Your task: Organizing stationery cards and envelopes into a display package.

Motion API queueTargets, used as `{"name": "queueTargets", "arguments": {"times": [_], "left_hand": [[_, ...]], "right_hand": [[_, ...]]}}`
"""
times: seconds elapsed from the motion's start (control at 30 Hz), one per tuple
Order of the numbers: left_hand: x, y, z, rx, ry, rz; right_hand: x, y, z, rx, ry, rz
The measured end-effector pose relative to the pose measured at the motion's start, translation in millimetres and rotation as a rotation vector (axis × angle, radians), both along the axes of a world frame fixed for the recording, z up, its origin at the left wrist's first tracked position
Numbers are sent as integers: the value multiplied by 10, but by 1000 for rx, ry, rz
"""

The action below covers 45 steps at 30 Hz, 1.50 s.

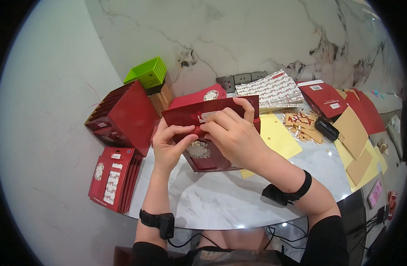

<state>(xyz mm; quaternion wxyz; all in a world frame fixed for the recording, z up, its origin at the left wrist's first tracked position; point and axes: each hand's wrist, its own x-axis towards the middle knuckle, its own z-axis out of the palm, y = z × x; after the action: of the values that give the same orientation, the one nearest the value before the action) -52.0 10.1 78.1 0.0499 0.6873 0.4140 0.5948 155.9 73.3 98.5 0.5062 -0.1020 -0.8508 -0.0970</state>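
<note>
A dark red cardboard pack (214,163) with a cream ornate label stands tilted over the table in front of me. Its upper flap (181,114) is folded up behind my fingers. From the left, my left hand (169,144) pinches the pack's red edge between thumb and fingers. My right hand (232,133) reaches across the flap, its thumb and fingertips closed on the same edge near the left fingertips. Whatever lies between the fingertips is mostly hidden.
At left are a large red box (134,113) and a stack of red packs (106,177), with a green basket (154,73) behind. Patterned paper (272,91), yellow sheets (283,141), brown scraps (303,122), a black case (326,129) and tan card (352,131) lie to the right.
</note>
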Motion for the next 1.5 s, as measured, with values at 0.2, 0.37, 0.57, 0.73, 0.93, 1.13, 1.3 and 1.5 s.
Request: {"name": "queueTargets", "arguments": {"times": [0.2, 0.37, 0.57, 0.73, 0.93, 1.13, 1.3, 1.5], "left_hand": [[14, 15, 7, 8, -40, 26], [-19, -53, -44, 11, -207, 92], [-1, -118, -60, 93, -201, 133], [25, -154, -38, 133, -120, 213], [3, -144, -62, 136, -104, 220], [-14, -149, -87, 195, -39, 204], [-39, -145, -99, 202, -64, 185], [-49, -36, -193, 223, -307, 60]], "right_hand": [[68, 54, 66, 52, -51, 1], [317, 168, 302, 16, -132, 35], [348, 225, 359, -152, -180, 190], [305, 221, 342, -203, -166, 193], [342, 263, 344, -352, -141, 291], [559, 463, 381, -628, -104, 430], [635, 479, 431, -933, -303, 354], [617, 484, 417, -870, -266, 475]]}}
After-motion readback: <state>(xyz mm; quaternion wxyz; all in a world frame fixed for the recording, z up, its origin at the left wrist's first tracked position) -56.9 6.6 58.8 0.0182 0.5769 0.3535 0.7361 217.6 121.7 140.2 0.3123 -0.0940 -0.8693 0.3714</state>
